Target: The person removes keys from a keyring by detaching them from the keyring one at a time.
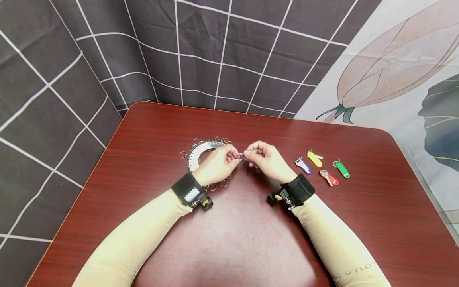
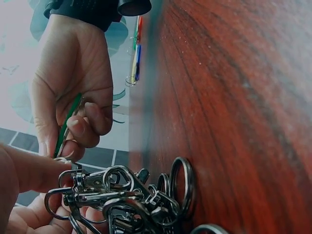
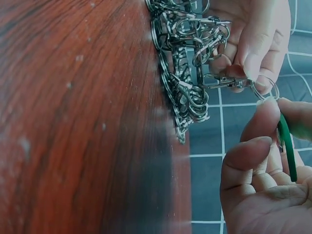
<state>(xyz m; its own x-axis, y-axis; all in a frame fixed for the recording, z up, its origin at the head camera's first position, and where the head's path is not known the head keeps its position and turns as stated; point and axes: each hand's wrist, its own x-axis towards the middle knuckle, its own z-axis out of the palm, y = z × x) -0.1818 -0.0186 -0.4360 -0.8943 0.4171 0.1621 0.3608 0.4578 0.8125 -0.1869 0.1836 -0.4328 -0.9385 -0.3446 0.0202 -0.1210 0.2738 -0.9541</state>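
Note:
My left hand (image 1: 216, 164) is over the right side of a round silver rack (image 1: 195, 156) hung with metal clasps and split rings. Its thumb and fingers pinch a swivel clasp (image 3: 226, 83) at its ring end, as the right wrist view shows. Facing it, my right hand (image 1: 268, 161) holds a green key tag (image 3: 288, 151) between thumb and fingers. A thin metal piece lies along the tag, partly hidden by the fingers. The split ring (image 3: 276, 87) bridges the two hands' fingertips. In the left wrist view, more clasps (image 2: 117, 195) crowd beside the left fingers.
To the right on the brown table (image 1: 229, 239) lie several tags with keys: blue (image 1: 303, 166), yellow (image 1: 314, 158), red (image 1: 333, 180) and green (image 1: 342, 169). A dark checked cloth (image 1: 215, 52) hangs behind the table's back edge.

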